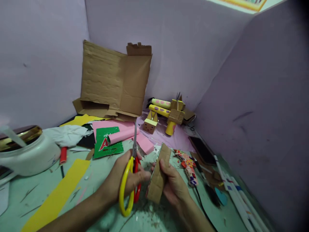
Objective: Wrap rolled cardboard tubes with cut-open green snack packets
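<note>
In my left hand [113,177] is a pair of scissors [134,145], blades pointing up and away, with one yellow and one red handle loop. The blades look closed together. The left thumb reaches toward a narrow strip of brown cardboard [158,178]. My right hand [177,185] grips that strip, thumb on its face and fingers behind, tilted over the table. Just right of it lies a glue gun [189,167] with a floral pattern and a black cord. Pink paper [123,133] and a green card [106,141] lie beyond the scissors.
A large opened cardboard box [116,77] leans on the back wall. Small cardboard animal figures [151,124] and yellow tubes [159,110] stand at the back. A white pot [31,158] and a yellow strip [60,190] are left; a phone [202,149] and white markers [238,199] right.
</note>
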Available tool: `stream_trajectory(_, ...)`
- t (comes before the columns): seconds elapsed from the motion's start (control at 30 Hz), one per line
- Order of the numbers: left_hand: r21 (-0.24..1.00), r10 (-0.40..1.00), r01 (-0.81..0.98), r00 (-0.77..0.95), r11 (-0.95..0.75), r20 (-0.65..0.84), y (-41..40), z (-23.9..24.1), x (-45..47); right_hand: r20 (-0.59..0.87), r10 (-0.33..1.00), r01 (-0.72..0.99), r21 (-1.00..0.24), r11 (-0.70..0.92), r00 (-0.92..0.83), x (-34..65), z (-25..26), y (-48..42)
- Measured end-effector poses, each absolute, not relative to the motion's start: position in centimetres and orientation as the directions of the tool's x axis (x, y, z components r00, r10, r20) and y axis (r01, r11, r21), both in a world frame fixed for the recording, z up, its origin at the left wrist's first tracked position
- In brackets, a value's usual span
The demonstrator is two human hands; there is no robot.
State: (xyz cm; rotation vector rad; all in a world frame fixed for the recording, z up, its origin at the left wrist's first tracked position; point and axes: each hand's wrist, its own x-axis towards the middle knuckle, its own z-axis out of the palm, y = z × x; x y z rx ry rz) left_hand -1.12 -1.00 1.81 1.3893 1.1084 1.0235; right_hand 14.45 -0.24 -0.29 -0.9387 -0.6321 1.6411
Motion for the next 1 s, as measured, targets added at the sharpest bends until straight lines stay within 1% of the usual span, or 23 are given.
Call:
stream_trajectory(0.07,0.984,0.969,0.172,0.248,-0.041,-0.003,-1.8,1.2,-0.6,-0.292,0.953,-0.576,-0.767,-0.281,-0.076,14.3,-0.2,-0.2)
stream_trajectory(0.13,0.963,0.963,0.238,0.263,-0.129,0.064,-2.5,1.0,-0.1,-0.304,0.951,-0.606,-0.747,-0.273,-0.055,14.1,-0.2,-0.4)
stream_trajectory(0.23,0.924,0.940,0.281,0.293,-0.258,0.174,-3.0,1.0,0.3,-0.305,0.951,-0.665,-0.701,-0.257,-0.046,13.7,-0.2,-0.7)
stream_trajectory(0.4,0.912,0.945,0.310,0.267,-0.268,0.187,-3.0,0.9,0.5,-0.294,0.954,-0.710,-0.659,-0.246,-0.057,13.5,-0.6,-0.8)
stream_trajectory(0.57,0.926,0.955,0.299,0.250,-0.230,0.157,-3.0,0.3,0.4,-0.304,0.949,-0.663,-0.693,-0.283,-0.087,14.1,-0.5,-0.5)
stream_trajectory(0.63,0.917,0.949,0.324,0.282,-0.232,0.141,-2.8,0.3,0.1,-0.302,0.948,-0.638,-0.711,-0.296,-0.103,14.5,-0.4,-0.3)
stream_trajectory(0.77,0.883,0.918,0.369,0.367,-0.291,0.149,-2.2,1.0,-1.0,-0.282,0.952,-0.595,-0.747,-0.298,-0.122,15.1,-0.2,-0.1)
stream_trajectory(0.87,0.826,0.907,0.458,0.396,-0.329,0.142,-1.7,1.7,-1.9,-0.235,0.969,-0.589,-0.773,-0.236,-0.080,15.3,-0.3,-0.1)
stream_trajectory(1.0,0.667,0.932,0.659,0.322,-0.347,0.166,-1.6,1.7,-2.7,-0.148,0.984,-0.609,-0.791,-0.057,0.099,15.3,-0.6,0.1)
